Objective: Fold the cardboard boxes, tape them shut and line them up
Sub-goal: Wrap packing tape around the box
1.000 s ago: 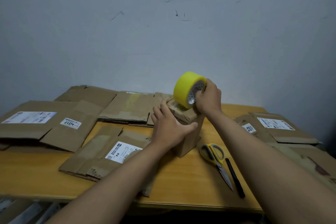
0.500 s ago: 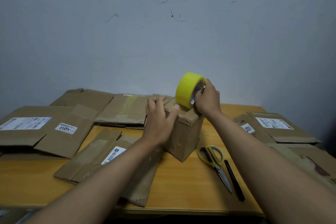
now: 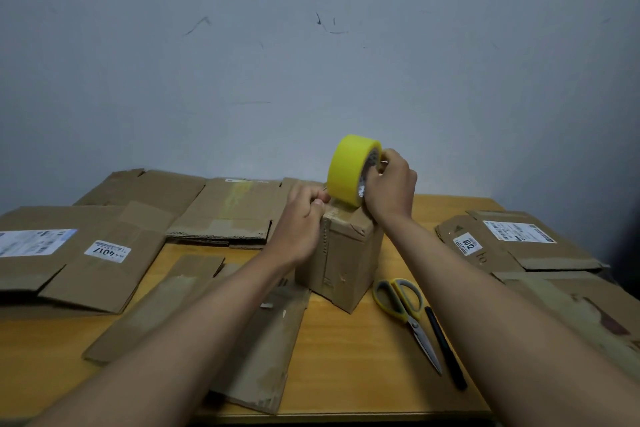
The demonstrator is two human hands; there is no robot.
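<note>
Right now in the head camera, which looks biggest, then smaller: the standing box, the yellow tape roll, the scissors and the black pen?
1. Standing box, clearly biggest.
2. Scissors, long but thin.
3. Yellow tape roll and black pen: too close to rank. The roll sits farther from the camera, so it may look smaller than it is.

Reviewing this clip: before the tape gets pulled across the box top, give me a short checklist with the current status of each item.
1. Folded box upright on the table: ok.
2. Right hand grips the yellow tape roll on the box top: ok.
3. Left hand at the top edge, fingers curled by the roll: ok.
4. Tape end stuck down: cannot tell.
5. Top flaps fully flat: cannot tell.
6. Scissors lie beside the box for cutting: ok.
</note>
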